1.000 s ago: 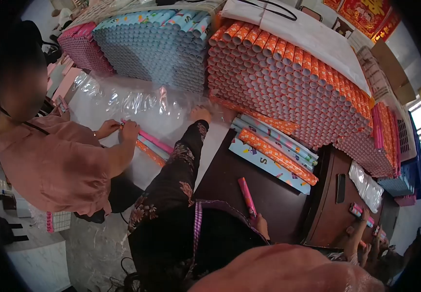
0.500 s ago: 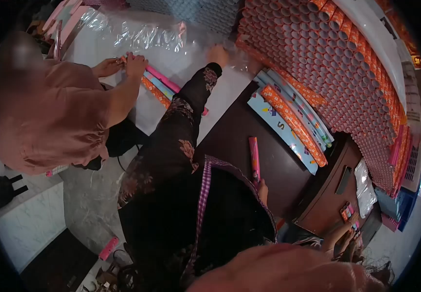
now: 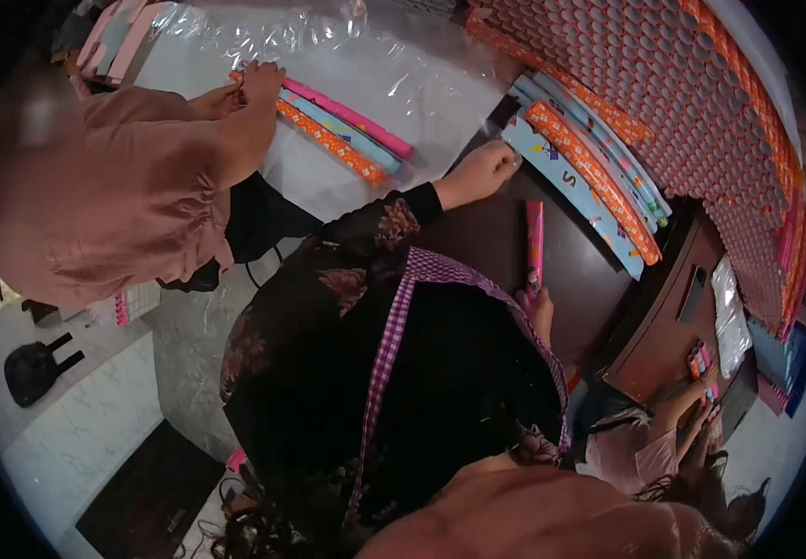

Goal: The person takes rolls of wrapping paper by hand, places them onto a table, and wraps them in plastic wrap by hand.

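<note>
My left hand (image 3: 482,175) reaches across the brown table with its fingers curled closed. Its fingertips are at the near corner of a light blue printed paper sheet (image 3: 552,168); whether they touch it or hold anything I cannot tell. My right hand (image 3: 540,312), low beside my apron, is wrapped round the lower end of a pink patterned wrapping paper roll (image 3: 535,242), which stands out over the table. An orange flowered roll (image 3: 594,182) lies on the blue sheet, with several light blue rolls (image 3: 631,168) beyond it.
A co-worker (image 3: 133,196) at left holds the ends of pink, blue and orange rolls (image 3: 338,140) on a plastic-covered table (image 3: 235,42). A tall stack of roll ends (image 3: 645,84) rises at back right. Another person's hand (image 3: 708,377) holds small rolls near a phone (image 3: 693,293).
My left hand has come from the plastic-covered table over to the blue sheet, its fingers curling. The right hand still holds the pink roll. The view has shifted.
</note>
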A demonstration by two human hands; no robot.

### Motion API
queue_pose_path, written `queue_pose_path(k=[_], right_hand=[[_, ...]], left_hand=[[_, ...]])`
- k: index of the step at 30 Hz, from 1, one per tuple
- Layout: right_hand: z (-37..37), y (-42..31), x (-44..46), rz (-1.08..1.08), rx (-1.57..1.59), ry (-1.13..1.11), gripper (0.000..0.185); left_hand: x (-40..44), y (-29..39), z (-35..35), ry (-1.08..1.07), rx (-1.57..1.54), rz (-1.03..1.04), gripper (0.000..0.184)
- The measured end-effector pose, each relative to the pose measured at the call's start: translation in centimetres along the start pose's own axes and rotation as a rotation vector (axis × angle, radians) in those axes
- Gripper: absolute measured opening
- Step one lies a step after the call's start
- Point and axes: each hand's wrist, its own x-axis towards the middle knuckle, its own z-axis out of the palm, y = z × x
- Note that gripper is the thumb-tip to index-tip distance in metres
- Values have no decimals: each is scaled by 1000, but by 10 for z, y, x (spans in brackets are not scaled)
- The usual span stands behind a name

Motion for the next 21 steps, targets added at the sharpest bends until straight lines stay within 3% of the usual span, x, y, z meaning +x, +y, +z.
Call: queue_pose_path(k=[2, 3, 4, 6, 7, 12, 14, 16, 21], right_hand=[[-22, -76, -12, 211, -32, -34, 30], [-18, -55, -5, 106, -37, 34, 30], [-16, -36, 5, -3, -45, 103, 30], [-29, -73, 4, -121, -22, 167, 31], [-35, -89, 6, -127, 14, 168, 32], [-66, -164, 2, -11, 159, 55, 30], [-70, -195, -1, -13, 205, 18, 29], [-70, -220, -5, -149, 292, 36, 24], [-64, -236, -4, -106, 341, -21, 24]], left_hand=[[-34, 8, 25, -78, -2, 9, 12], [-50, 11, 35, -142, 17, -15, 13], [-60, 22, 39, -216, -177, -241, 15], [-67, 28, 43, -327, -413, -607, 16], [-71, 25, 50, -267, -647, -662, 14], [-59, 29, 47, -309, -855, -636, 14], [-52, 34, 47, -317, -841, -690, 15], [-48, 37, 49, -207, -825, -654, 13], [-46, 67, 59, -187, -756, -567, 13]])
